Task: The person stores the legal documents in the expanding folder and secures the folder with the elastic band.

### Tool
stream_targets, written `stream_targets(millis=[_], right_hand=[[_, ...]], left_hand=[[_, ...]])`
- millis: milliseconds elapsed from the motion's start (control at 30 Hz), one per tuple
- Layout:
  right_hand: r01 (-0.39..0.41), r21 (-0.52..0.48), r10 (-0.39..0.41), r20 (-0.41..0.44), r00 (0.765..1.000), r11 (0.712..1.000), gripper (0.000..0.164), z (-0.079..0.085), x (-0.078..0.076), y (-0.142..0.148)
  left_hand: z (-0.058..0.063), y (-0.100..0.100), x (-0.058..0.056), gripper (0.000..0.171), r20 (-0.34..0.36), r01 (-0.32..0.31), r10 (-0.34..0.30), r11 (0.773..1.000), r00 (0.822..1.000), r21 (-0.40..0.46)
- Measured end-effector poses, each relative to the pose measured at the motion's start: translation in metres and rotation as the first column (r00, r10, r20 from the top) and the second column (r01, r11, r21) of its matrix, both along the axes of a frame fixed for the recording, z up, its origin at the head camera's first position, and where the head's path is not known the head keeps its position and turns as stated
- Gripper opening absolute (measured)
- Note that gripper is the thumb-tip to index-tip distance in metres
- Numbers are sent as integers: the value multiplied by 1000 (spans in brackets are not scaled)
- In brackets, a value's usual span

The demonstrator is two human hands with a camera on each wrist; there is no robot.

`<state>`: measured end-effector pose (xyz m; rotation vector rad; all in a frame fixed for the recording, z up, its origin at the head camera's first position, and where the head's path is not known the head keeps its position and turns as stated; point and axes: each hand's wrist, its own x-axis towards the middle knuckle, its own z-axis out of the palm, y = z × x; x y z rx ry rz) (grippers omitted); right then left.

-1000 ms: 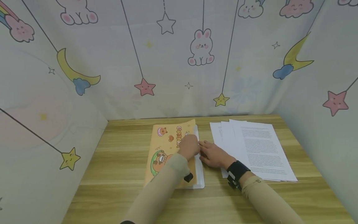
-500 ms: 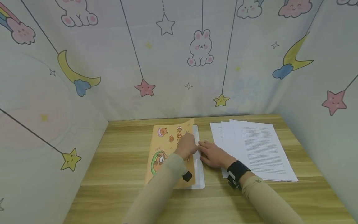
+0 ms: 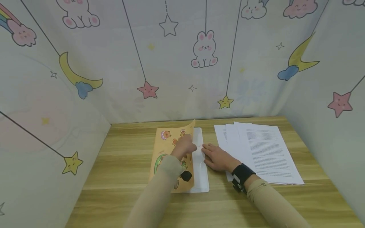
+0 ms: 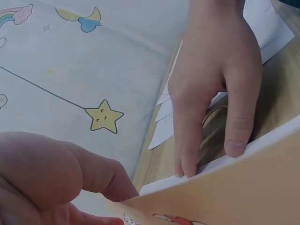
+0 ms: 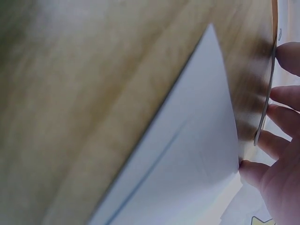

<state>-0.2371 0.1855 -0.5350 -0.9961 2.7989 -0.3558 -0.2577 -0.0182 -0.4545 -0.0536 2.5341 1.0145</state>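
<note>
An orange folder [image 3: 159,145] with cartoon capybaras lies on the wooden table, its front cover partly raised on the right side. My left hand [image 3: 183,147] pinches the cover's right edge; in the left wrist view its thumb and a finger meet at that edge. Beneath the cover shows a strip of the white inside [image 3: 201,177]. My right hand [image 3: 218,157] rests with extended fingers on the right border of this white part, holding nothing. In the right wrist view its fingertips [image 5: 283,98] touch the thin edge. Most of the folder's inside is hidden.
Several overlapping printed sheets [image 3: 265,152] lie to the right, partly beneath or beside my right wrist. The wooden table [image 3: 119,177] ends at a pale cartoon-printed curtain [image 3: 176,104], with similar walls on both sides. A black wrist device [image 3: 242,174] sits on my right wrist.
My left hand has moved left and drawn the cover's right edge with it, so a wider strip of the white inside shows. The right hand has stayed in place.
</note>
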Motion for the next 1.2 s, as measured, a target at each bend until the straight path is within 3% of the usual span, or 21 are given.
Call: stream_targets(millis=[100, 367, 633, 1000, 1200], right_hand=[[4, 17, -4, 4, 1000, 1000, 59, -1, -1, 0], [14, 30, -14, 14, 1000, 999, 59, -5, -5, 1], [9, 7, -10, 28, 1000, 1000, 60, -3, -4, 1], [17, -15, -17, 45, 999, 1000, 59, 0, -3, 1], [19, -36, -17, 54, 998, 999, 59, -1, -3, 3]], left_hand=[[1, -6, -1, 49, 47, -44, 40, 994, 998, 97], [-3, -22, -1, 54, 110, -104, 78, 960, 991, 260], [4, -35, 0, 59, 107, -77, 42, 936, 993, 344], [16, -57, 2, 71, 125, -86, 29, 870, 992, 485], [17, -68, 2, 69, 103, -55, 1, 848, 995, 526]])
